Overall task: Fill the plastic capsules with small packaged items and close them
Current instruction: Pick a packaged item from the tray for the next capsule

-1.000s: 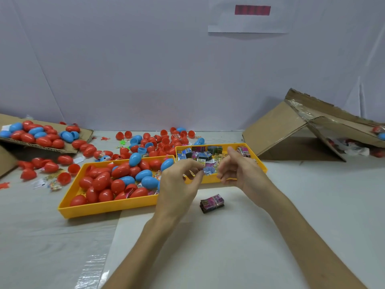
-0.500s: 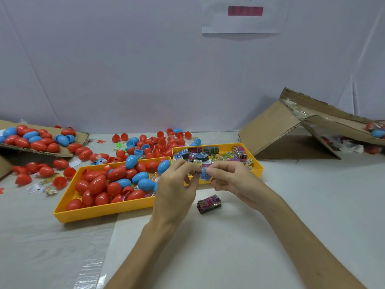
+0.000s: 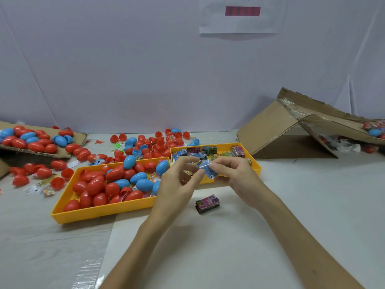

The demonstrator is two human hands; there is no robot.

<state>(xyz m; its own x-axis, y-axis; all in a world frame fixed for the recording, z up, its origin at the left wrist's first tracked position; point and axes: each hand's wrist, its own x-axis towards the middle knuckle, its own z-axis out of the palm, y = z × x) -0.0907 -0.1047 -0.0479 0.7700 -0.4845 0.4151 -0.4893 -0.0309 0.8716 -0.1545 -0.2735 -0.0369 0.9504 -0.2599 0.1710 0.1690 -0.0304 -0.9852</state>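
A small blue packet [image 3: 209, 171] hangs between my two hands, just above the near rim of the small yellow tray [image 3: 255, 164] of packaged items. My right hand [image 3: 235, 176] pinches the packet from the right. My left hand [image 3: 180, 180] has its fingertips at the packet's left edge, fingers curled; whether it grips is unclear. A banded pink bundle of packets [image 3: 207, 204] lies on the table below my hands. The large yellow tray [image 3: 100, 211] to the left holds several red and blue capsules [image 3: 116, 180].
Loose red and blue capsules and halves [image 3: 154, 142] are scattered behind the trays. A cardboard flap [image 3: 62, 152] at the far left carries more capsules. An overturned cardboard box [image 3: 291, 130] stands at the right. White sheeting covers the table near me.
My hands have closed together on the blue packet and lifted it slightly toward me, off the small tray. The pink bundle has not moved.
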